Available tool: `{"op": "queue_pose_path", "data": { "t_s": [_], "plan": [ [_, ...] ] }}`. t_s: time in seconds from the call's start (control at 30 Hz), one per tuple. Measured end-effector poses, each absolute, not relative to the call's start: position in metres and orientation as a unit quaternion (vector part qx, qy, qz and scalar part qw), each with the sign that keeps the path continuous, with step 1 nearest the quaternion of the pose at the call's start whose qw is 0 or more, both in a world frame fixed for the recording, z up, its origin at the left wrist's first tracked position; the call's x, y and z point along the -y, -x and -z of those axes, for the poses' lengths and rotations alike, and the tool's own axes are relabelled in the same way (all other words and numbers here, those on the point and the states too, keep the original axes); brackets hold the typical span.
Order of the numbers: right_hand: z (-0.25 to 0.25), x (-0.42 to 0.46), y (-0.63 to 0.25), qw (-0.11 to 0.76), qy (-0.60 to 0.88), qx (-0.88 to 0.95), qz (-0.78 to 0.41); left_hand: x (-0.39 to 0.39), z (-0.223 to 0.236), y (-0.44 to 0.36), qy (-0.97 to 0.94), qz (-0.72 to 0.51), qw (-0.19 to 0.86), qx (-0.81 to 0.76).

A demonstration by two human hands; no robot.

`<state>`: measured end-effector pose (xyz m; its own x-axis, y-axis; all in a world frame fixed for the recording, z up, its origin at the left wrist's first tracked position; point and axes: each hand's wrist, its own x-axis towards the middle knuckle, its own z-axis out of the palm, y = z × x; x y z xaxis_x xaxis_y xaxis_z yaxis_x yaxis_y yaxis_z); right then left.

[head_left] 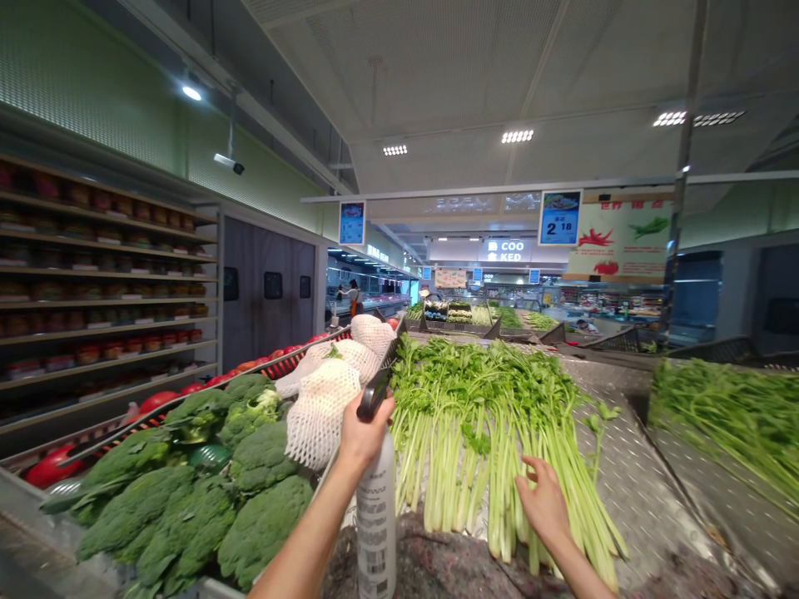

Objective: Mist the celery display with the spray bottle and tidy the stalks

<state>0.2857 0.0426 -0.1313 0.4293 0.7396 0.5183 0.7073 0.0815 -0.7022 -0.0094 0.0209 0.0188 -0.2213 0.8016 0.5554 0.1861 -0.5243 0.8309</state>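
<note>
My left hand is closed round the black trigger head of a white spray bottle, held upright in front of a pile of celery. My right hand rests with its fingers curled on the celery stalks near the front of the pile. The celery lies in a sloping metal display bin, leaves pointing away from me.
Broccoli heads fill the bin at the left, with vegetables in white foam nets behind them and red tomatoes further left. More greens lie at the right. Shelves of packaged goods line the left wall. A person stands far off.
</note>
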Motion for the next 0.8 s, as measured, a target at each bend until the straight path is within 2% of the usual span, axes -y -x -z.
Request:
{"op": "queue_pose_path", "data": {
  "t_s": [0.47, 0.8],
  "plan": [
    [0.131, -0.033, -0.298, 0.519, 0.679, 0.52, 0.003, -0.016, -0.031, -0.026, -0.607, -0.653, 0.286, -0.351],
    [0.132, -0.021, -0.315, 0.514, 0.688, 0.512, 0.013, -0.028, -0.022, -0.064, -0.649, -0.624, 0.246, -0.36]
  ]
}}
